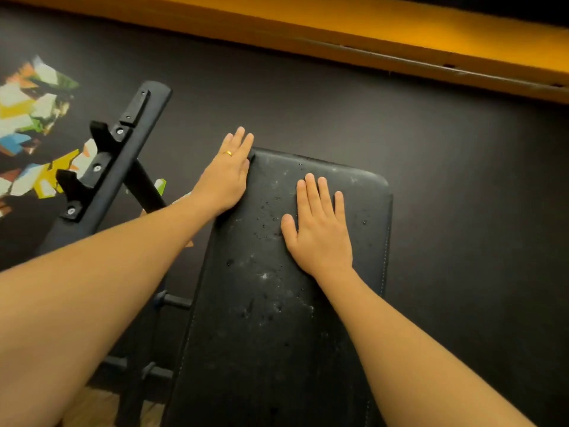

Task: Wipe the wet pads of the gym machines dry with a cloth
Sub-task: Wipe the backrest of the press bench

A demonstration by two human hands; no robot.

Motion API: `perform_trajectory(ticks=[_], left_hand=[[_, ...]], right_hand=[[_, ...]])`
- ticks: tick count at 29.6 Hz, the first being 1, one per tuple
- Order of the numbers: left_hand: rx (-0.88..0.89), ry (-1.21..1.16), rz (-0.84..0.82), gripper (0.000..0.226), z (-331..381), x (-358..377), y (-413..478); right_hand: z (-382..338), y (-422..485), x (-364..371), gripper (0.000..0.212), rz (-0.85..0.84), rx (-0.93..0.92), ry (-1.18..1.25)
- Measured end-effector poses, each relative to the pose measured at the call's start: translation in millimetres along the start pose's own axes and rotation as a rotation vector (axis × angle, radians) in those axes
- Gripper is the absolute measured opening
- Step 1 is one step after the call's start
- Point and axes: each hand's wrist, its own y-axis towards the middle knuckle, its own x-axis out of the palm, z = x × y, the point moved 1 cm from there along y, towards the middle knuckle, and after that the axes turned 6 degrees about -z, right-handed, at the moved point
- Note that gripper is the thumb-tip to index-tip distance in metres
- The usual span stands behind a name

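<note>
Together, two hands (226,177) (320,232) on one pad (271,318).

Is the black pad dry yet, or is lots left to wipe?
Not yet: water drops speckle the pad, so nothing looks wiped. The left hand rests flat at its edge and the right hand flat on top; neither holds a cloth; none is in view. All the wiping is left.

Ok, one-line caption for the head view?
Right hand flat on the wet black pad, left hand at its edge; no cloth visible.
</note>
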Motion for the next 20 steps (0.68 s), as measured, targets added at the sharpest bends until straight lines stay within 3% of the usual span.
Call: perform_trajectory(ticks=[14, 20], left_hand=[[-0.015, -0.011, 0.066, 0.055, 5, 22, -62], [0.023, 0.01, 0.055, 0.054, 7, 9, -31]], right_hand=[[2, -3, -2, 0.07, 0.009, 0.015, -0.009], [2, -2, -1, 0.07, 0.023, 0.018, -0.005]])
